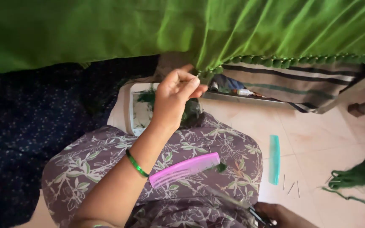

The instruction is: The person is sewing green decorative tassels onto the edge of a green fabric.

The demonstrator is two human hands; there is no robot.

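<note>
The green cloth (182, 29) fills the whole top of the frame, hanging in folds, and its lower hem carries a row of small green tassel knots (292, 62) running from the centre to the upper right. At the centre of the frame the left hand (175, 99) is raised to that hem: its grip is closed, thumb and fingertips pinched together on the edge of the cloth where the knots begin. A green bangle (137, 163) sits on that forearm.

Below the hand, a pink comb (184, 169) lies on the person's lap, which is covered in purple floral fabric (106, 156); a small tuft of green thread (221, 167) rests at the comb's right end. At the bottom edge, right of centre, the right hand (281, 215) is only partly in frame; it seems to be closed on a pair of scissors (256, 215), though how tightly cannot be told.

To the right, on the tiled floor (317, 139), a teal comb (274, 159) lies upright in the frame, with a few thin needles (291, 187) just beside it. A bundle of dark green thread (360, 174) lies at the right edge. Behind the left hand, a striped cloth (292, 82) hangs under the green one.
</note>
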